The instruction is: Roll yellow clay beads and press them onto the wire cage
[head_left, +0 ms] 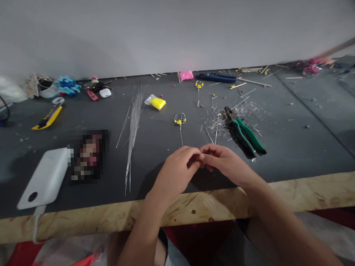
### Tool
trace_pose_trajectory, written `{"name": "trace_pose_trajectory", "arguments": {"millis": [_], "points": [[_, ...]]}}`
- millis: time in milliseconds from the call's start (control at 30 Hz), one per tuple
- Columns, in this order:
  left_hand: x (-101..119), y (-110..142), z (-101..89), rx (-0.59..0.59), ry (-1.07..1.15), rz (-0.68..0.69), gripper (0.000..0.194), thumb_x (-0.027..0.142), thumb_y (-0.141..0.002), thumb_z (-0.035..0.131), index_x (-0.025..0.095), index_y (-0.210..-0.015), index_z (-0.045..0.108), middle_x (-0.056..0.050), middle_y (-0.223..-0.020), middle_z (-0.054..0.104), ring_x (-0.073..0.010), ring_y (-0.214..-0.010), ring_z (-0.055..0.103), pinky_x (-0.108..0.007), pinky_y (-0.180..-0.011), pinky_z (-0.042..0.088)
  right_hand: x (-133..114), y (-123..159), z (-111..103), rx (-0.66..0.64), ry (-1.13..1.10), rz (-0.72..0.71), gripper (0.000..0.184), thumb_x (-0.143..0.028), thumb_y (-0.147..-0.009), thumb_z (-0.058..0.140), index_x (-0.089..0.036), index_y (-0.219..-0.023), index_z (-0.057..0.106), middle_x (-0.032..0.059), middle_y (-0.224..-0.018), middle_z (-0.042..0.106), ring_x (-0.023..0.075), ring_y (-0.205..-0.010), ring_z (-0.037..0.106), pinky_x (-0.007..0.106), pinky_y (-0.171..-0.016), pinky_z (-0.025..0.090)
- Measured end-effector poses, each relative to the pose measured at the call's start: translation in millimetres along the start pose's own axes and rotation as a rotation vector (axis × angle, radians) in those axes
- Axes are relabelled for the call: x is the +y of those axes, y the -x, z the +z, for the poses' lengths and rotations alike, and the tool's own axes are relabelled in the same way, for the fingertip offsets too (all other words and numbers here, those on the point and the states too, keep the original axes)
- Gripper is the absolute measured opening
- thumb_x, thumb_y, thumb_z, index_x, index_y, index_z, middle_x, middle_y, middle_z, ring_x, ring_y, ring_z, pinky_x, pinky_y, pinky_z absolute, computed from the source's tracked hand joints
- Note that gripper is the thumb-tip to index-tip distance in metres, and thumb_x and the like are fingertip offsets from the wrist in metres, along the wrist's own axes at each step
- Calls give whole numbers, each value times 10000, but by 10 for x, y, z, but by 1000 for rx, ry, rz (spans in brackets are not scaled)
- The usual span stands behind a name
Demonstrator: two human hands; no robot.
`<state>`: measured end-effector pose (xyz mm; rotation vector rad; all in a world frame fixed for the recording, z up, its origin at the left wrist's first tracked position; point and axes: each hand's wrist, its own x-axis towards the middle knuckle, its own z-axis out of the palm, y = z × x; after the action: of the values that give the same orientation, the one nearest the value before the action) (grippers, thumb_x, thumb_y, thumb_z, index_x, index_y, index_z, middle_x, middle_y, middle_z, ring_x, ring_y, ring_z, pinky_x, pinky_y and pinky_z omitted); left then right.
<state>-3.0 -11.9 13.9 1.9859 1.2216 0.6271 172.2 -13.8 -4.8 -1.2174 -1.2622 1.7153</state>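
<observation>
My left hand (pixel 178 168) and my right hand (pixel 220 160) meet above the front of the dark tabletop, fingertips pinched together. Something small and yellowish sits between them, mostly hidden by the fingers. Just beyond my left hand lies a twisted wire piece (pixel 180 120) with a round loop and yellow bits on it. A similar wire piece (pixel 198 85) rests farther back. To the right of my right hand are green-handled pliers (pixel 244 132), lying on scattered wire clippings (pixel 216 122). Left of my hands lies a bundle of long thin wires (pixel 134 123).
A small bag of yellow material (pixel 158 103), a pink packet (pixel 186 75) and a dark blue tool (pixel 216 77) lie toward the back wall. At left are a yellow cutter knife (pixel 50 117), a white power bank (pixel 46 176) with a cable, and a blurred-out phone-shaped object (pixel 89 156).
</observation>
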Motion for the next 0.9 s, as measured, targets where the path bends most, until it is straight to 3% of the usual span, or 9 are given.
{"name": "trace_pose_trajectory", "arguments": {"millis": [333, 600, 900], "points": [[-3, -8, 7, 36, 3, 50, 246, 48, -818, 580, 252, -957, 591, 42, -928, 636, -113, -873, 588, -244, -795, 448, -35, 7, -23, -5, 52, 51, 178, -383, -817, 643, -208, -783, 634, -20, -716, 581, 108, -601, 487, 259, -588, 404], [-15, -11, 15, 30, 3, 8, 106, 211, -872, 585, 250, -954, 640, 9, -899, 682, -144, -811, 627, -278, -735, 475, -34, 1, -16, 52, -28, 27, 135, -327, -802, 640, -215, -730, 656, -23, -680, 593, 119, -630, 517, 263, -635, 431], [33, -33, -21, 12, 33, -29, 115, 208, -882, 583, 248, -951, 667, 30, -892, 711, -118, -820, 642, -245, -735, 457, -21, 9, -48, 22, -58, 23, 122, -327, -820, 638, -225, -764, 677, -26, -724, 619, 113, -659, 527, 252, -657, 424]]}}
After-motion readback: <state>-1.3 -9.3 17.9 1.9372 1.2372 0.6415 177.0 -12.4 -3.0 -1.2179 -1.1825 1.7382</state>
